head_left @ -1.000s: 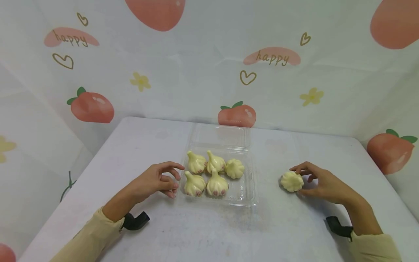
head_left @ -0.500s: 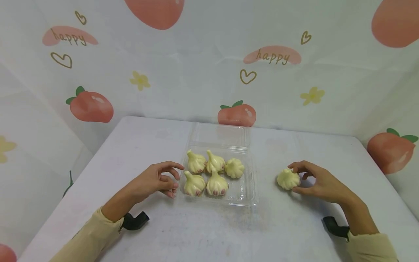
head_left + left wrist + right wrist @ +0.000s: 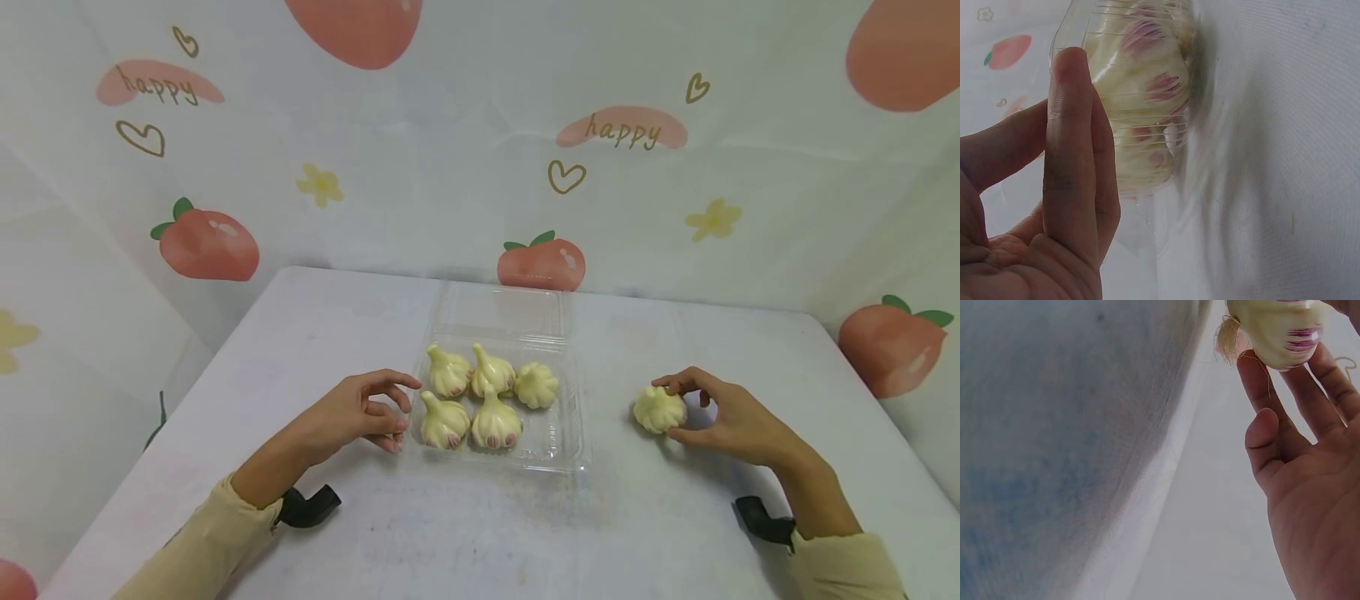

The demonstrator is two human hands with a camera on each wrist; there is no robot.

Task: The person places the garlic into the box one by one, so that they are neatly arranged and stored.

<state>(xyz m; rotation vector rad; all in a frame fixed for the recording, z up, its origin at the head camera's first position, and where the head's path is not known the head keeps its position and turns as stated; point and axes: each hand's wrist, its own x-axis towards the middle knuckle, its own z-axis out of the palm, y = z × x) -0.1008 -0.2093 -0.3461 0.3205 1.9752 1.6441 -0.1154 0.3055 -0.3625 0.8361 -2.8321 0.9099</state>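
Observation:
In the head view, five pale garlic bulbs with purplish streaks, such as the front garlic bulb (image 3: 497, 423), sit in a clear plastic clamshell box (image 3: 553, 446) with its lid (image 3: 502, 310) laid back. My left hand (image 3: 360, 415) is beside the box's left rim, fingers loosely bent, fingertips right at the edge. Over on the right, my right hand (image 3: 735, 417) pinches another garlic bulb (image 3: 660, 410) between thumb and fingers. The right wrist view shows this bulb's stringy roots (image 3: 1229, 340) toward the table. Through the clear box wall, garlic (image 3: 1154, 62) shows in the left wrist view.
A white table (image 3: 480, 533) carries everything, with a printed white cloth (image 3: 420, 167) hanging behind it. Black wrist pieces (image 3: 311, 506) hang under both forearms. The box's front right part shows bare plastic.
My right hand has moved slightly left with its garlic bulb, which has tilted so its tip shows more. My left hand and the box have stayed in place.

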